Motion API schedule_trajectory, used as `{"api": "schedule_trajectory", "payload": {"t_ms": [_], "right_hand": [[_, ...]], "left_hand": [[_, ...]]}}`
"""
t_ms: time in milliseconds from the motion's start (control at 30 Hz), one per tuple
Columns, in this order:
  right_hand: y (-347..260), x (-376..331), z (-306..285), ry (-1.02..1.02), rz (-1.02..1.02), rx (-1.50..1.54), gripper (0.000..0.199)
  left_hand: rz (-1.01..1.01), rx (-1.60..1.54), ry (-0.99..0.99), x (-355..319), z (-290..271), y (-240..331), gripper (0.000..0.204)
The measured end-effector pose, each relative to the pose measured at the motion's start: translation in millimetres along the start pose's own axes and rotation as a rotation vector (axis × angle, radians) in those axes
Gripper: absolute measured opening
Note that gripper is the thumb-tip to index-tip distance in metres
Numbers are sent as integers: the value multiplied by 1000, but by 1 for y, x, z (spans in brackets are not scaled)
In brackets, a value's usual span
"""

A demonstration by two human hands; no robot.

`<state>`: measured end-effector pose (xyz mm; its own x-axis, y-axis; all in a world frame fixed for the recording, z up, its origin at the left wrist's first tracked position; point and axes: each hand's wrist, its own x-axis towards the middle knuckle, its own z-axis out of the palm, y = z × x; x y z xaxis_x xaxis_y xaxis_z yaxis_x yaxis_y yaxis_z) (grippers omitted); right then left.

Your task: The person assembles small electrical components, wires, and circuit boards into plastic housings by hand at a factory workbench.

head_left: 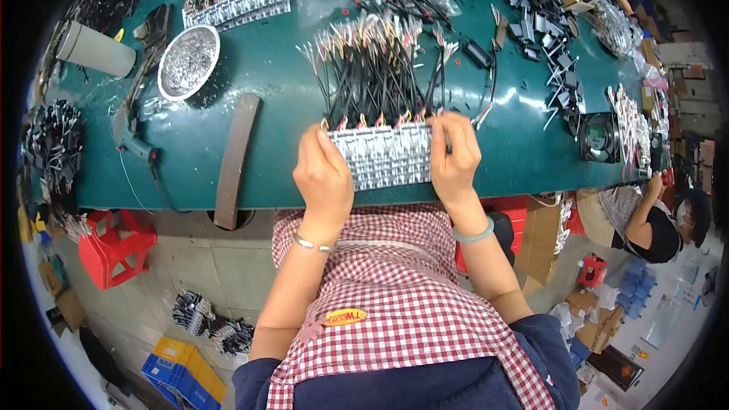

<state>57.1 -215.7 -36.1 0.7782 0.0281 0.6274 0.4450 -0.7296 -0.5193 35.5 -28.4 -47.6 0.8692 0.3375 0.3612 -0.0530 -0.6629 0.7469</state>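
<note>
A panel of joined circuit boards, silvery white, lies near the front edge of the green table. Black cables with stripped, coloured wire ends run from its far edge away from me. My left hand pinches the panel's left end between thumb and fingers. At the other end, my right hand grips the far right corner, thumb and fingertips together beside the last wires. The panel sits between both hands, its underside hidden.
Left of me are a brown bar, a teal glue gun, a white bowl of metallic bits and a grey cup. Another wired panel lies at the back. Black plastic casings spread rightward. A co-worker is at the right.
</note>
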Motion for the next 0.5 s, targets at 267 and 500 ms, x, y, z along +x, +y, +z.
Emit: {"api": "schedule_trajectory", "payload": {"t_ms": [267,500], "right_hand": [[-23,15,-11,36,14,-173,16],[-35,-20,16,3,55,-19,23]], "left_hand": [[74,166,62,-6,8,3,18],[35,165,9,-4,6,10,23]]}}
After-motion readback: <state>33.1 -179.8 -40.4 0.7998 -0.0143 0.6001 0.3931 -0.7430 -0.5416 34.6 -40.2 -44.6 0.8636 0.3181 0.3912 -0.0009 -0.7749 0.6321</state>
